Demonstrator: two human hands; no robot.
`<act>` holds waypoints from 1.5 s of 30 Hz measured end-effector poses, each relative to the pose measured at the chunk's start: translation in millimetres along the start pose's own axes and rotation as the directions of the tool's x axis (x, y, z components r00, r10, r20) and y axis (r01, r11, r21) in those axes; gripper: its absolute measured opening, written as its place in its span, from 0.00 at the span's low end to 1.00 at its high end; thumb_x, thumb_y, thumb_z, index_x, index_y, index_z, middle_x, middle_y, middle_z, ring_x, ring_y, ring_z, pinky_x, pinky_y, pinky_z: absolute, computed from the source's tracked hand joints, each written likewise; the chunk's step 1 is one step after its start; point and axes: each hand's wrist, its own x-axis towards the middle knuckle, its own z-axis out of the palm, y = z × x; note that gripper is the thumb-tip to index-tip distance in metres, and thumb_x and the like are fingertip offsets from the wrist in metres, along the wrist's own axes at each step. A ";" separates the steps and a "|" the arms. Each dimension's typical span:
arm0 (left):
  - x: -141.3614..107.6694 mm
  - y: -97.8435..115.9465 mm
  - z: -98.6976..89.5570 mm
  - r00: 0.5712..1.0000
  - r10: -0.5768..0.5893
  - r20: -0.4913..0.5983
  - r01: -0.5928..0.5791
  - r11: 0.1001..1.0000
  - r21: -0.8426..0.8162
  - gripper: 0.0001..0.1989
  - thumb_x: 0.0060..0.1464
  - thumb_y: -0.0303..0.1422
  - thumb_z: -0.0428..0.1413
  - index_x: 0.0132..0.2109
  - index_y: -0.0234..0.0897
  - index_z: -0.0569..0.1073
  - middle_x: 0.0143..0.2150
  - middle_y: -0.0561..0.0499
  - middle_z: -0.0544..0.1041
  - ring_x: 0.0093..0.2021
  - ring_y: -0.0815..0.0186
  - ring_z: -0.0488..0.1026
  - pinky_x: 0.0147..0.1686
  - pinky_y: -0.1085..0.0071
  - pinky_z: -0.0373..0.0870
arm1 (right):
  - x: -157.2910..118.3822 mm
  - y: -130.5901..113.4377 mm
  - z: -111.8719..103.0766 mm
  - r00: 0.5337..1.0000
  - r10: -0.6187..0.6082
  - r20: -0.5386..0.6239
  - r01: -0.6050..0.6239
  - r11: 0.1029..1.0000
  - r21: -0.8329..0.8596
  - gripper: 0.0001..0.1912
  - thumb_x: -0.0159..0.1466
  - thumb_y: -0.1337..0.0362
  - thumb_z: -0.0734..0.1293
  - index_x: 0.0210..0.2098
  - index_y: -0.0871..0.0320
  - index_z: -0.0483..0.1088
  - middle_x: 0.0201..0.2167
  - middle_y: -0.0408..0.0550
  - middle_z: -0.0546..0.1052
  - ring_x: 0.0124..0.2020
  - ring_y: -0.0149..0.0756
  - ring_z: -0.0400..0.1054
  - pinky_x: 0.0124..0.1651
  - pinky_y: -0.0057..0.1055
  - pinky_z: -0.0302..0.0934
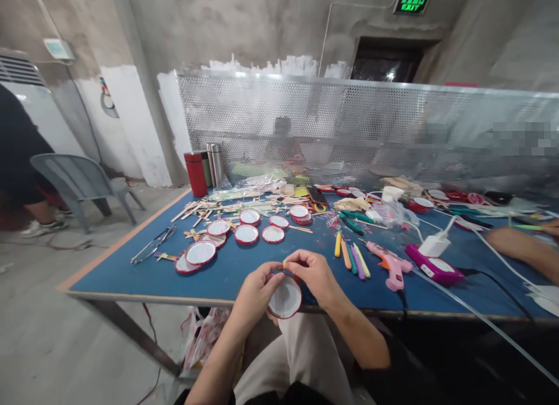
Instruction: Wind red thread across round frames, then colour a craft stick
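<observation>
Just over the table's front edge, my left hand (261, 288) grips a round white disc with a red rim (286, 298), thumb at its upper side. The fingertips of my right hand (312, 271) pinch a tiny yellowish piece (284, 266) at the top of that rim; its kind is too small to tell. Several similar red-rimmed discs (247, 234) lie beyond my hands, some of them stacked. Right of my hands are coloured sticks (351, 258) in a row and a pink glue gun (394, 269).
A purple power strip (434, 266) with a white plug (434, 243) sits at right, cables trailing. Wooden sticks (209, 209) are scattered behind the discs. Scissors-like metal tool (152, 244) lies left; a red flask (196, 175) stands at the back. Another person's arm (524, 251) reaches in from the right.
</observation>
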 end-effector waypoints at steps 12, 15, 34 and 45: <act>0.1 1.8 -0.1 0.997 -0.074 0.007 0.074 0.997 -0.012 0.12 0.49 0.40 0.55 0.31 0.34 0.72 0.26 0.54 0.72 0.27 0.70 0.65 0.26 0.76 0.61 | -12.8 10.0 8.5 0.997 0.007 -0.072 0.002 0.992 0.122 0.07 0.54 0.61 0.68 0.26 0.59 0.74 0.25 0.44 0.76 0.28 0.32 0.67 0.33 0.27 0.60; 0.1 1.8 0.1 0.998 -0.056 -0.006 0.056 0.998 0.033 0.12 0.51 0.41 0.54 0.30 0.35 0.72 0.25 0.55 0.71 0.26 0.70 0.65 0.26 0.76 0.61 | -13.8 10.9 6.4 0.997 0.011 -0.078 0.000 0.990 0.139 0.07 0.55 0.61 0.68 0.26 0.59 0.73 0.23 0.42 0.73 0.26 0.30 0.65 0.30 0.26 0.59; 0.6 5.5 6.6 0.990 -0.098 -0.104 0.106 0.992 0.067 0.12 0.49 0.42 0.52 0.30 0.37 0.70 0.24 0.55 0.69 0.25 0.69 0.64 0.26 0.75 0.61 | -31.1 15.5 -6.0 0.998 0.065 0.002 -0.056 0.844 0.534 0.12 0.58 0.56 0.69 0.29 0.56 0.64 0.37 0.44 0.70 0.19 0.23 0.59 0.21 0.23 0.49; -1.8 1.6 11.4 0.982 -0.100 -0.163 0.114 0.990 0.081 0.11 0.53 0.40 0.51 0.31 0.37 0.70 0.25 0.55 0.69 0.26 0.69 0.64 0.26 0.76 0.61 | -62.6 19.2 -8.3 0.975 -0.219 -0.020 0.217 0.973 -0.082 0.08 0.66 0.63 0.60 0.31 0.54 0.67 0.29 0.43 0.68 0.31 0.33 0.63 0.34 0.27 0.57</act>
